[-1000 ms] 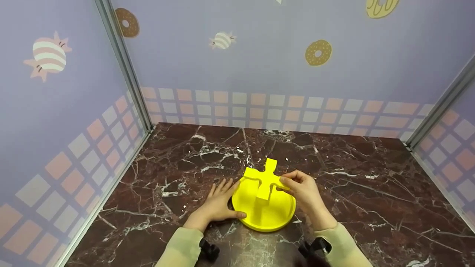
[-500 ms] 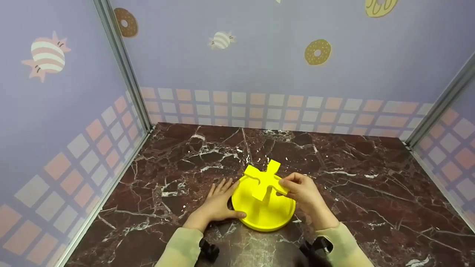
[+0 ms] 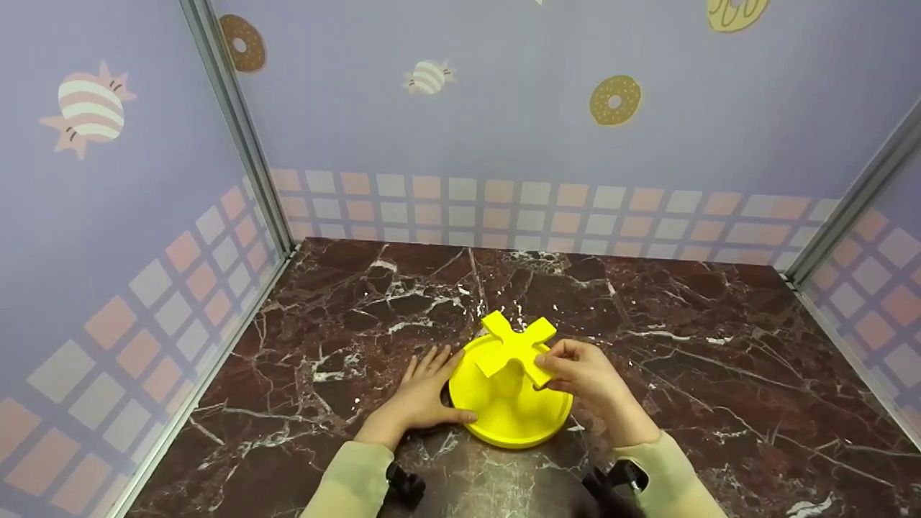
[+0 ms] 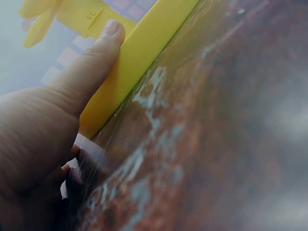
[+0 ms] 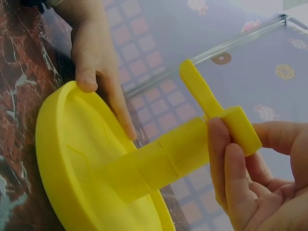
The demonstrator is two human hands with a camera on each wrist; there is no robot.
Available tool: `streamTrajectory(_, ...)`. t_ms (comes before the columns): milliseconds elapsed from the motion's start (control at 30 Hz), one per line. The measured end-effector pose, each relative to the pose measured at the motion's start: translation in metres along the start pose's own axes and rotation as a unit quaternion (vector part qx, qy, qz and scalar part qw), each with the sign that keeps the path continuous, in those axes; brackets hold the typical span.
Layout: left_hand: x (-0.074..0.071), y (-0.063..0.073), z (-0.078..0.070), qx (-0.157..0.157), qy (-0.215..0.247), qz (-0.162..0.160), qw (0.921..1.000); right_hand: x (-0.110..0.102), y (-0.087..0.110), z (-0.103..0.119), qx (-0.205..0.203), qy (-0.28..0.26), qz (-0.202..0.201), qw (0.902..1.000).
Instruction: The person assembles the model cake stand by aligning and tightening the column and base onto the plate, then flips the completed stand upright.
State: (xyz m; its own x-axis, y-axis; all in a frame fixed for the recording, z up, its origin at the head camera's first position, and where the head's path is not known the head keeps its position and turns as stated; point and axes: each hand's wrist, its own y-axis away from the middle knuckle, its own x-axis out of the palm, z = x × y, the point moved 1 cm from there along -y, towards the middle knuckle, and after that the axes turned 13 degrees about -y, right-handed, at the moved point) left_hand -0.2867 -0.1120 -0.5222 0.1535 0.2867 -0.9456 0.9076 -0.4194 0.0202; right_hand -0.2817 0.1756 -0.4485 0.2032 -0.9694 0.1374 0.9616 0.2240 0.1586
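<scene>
The sleeves run off the bottom edge. The left hand lies with fingers spread, thumb on the rim of the yellow round base, which rests on the marbled table. The right hand pinches one arm of the yellow cross, above the base. From above, the cross mostly hides the post, whose long axis stands square to the base; the cross's arms point diagonally. Behind, the patterned wall is cut off.
</scene>
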Motion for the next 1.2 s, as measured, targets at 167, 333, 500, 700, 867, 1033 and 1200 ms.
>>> streamTrajectory(167,0.0,0.0,-0.001,-0.001,-0.002,0.0,1.0,-0.008,-0.001,0.005,0.003,0.032,-0.003,0.9995)
streamTrajectory(333,0.0,0.0,-0.001,-0.001,-0.005,0.0,1.0,-0.023,-0.01,0.007,-0.046,0.046,-0.006,0.9979)
streamTrajectory(500,0.0,0.0,-0.001,-0.001,-0.003,-0.001,1.0,-0.035,-0.026,0.007,-0.094,0.066,0.052,0.992)
streamTrajectory(700,-0.001,0.0,-0.001,0.0,-0.002,0.001,1.0,-0.035,-0.039,0.011,-0.094,0.057,0.126,0.986)
streamTrajectory(867,0.0,-0.001,-0.001,-0.003,-0.005,0.003,1.0,-0.034,-0.041,0.013,-0.098,0.077,0.139,0.9824)
streamTrajectory(1033,0.001,-0.001,0.0,0.0,-0.001,0.002,1.0,-0.036,-0.04,0.01,-0.105,0.118,0.106,0.9818)
streamTrajectory(1200,0.001,-0.001,0.001,0.004,0.001,0.0,1.0,-0.039,-0.036,0.006,-0.133,0.153,0.092,0.9749)
